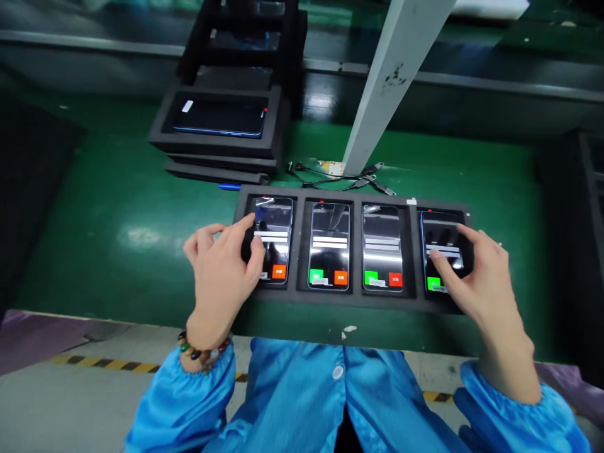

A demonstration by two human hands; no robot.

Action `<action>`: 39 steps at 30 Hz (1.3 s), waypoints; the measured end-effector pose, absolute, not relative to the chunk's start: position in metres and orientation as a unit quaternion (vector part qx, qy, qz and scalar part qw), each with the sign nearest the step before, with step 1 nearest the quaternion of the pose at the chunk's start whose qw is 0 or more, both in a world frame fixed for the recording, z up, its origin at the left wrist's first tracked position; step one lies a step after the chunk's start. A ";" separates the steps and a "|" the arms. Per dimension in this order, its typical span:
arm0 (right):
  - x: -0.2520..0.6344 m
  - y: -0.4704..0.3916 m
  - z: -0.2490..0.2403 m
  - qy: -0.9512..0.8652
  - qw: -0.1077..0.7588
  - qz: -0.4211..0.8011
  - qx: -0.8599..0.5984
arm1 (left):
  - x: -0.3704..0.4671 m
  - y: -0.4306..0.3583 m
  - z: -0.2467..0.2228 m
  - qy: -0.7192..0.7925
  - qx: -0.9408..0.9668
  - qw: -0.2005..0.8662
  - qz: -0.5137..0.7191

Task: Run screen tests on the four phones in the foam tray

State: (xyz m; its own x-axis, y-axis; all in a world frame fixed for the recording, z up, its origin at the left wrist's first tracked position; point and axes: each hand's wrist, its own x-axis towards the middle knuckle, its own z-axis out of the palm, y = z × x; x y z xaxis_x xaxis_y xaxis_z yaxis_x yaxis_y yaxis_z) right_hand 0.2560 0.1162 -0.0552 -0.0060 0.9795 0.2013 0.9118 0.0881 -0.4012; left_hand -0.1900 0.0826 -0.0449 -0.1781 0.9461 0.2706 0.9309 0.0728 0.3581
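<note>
A black foam tray [301,251] bears a row of several phones, their screens lit. My left hand [226,264] is at the left end, its index finger and thumb apart at the left edge of the leftmost phone [278,220]. At the right end, my right hand [476,270] has its thumb over the screen of the rightmost phone [441,236] and its index finger near that phone's upper right. Between them lie two more phones, the left-middle phone [330,220] and the right-middle phone [382,226], untouched. Green and red or orange buttons show on the screens.
Stacked black foam trays [214,146] with a dark phone [219,115] stand at the back left. Black cables [335,182] lie behind the tray by a grey post [391,75]. A blue pen [229,187] pokes out at the left. Dark stacks flank the green table [117,251].
</note>
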 end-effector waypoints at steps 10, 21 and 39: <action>0.262 0.122 -0.060 -0.697 0.264 0.106 -0.658 | -0.188 0.100 -0.054 0.773 0.595 0.023 0.217; 0.250 0.115 -0.070 -0.720 0.180 0.092 -0.664 | -0.154 0.099 -0.031 0.803 0.584 0.032 0.111; 0.283 0.120 -0.048 -0.617 0.287 0.259 -0.685 | -0.133 0.084 -0.020 0.710 0.581 0.126 0.377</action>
State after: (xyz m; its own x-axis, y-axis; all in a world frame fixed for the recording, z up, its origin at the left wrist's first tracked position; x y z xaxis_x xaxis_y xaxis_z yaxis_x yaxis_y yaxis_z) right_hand 0.2835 0.1202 -0.0477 0.1036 0.9946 -0.0015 0.6969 -0.0737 -0.7134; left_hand -0.1335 0.0841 -0.0198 -0.2921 0.9204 0.2598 0.7307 0.0395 0.6816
